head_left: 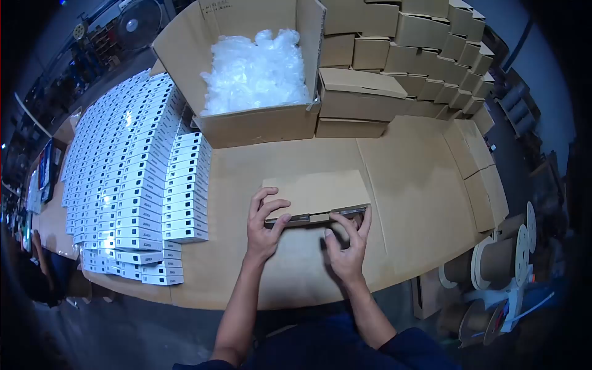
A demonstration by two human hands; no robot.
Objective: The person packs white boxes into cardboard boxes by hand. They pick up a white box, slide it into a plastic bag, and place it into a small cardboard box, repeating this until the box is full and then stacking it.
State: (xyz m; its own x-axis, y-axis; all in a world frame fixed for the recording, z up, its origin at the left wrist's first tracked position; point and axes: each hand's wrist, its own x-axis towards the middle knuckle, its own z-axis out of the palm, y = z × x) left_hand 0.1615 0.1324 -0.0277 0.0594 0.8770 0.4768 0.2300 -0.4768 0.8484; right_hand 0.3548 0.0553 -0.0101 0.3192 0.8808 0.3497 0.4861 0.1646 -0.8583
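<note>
A small brown cardboard box (317, 192) lies in front of me on the cardboard-covered table, with a narrow dark gap along its near edge. My left hand (265, 219) grips its left end, fingers on the lid and thumb at the front edge. At the right front corner, my right hand (350, 242) has its fingers on the box edge, with the thumb lower and apart from the box. A short tab shows in the middle of the front edge, between my hands. What lies inside the box cannot be made out.
White boxes (145, 203) are stacked in rows on the left. A large open carton (259, 128) of clear plastic packing stands behind. Brown boxes (357, 92) are piled at the back right. Cable spools (496, 262) stand right of the table (407, 246). Another person's arm (41, 253) shows far left.
</note>
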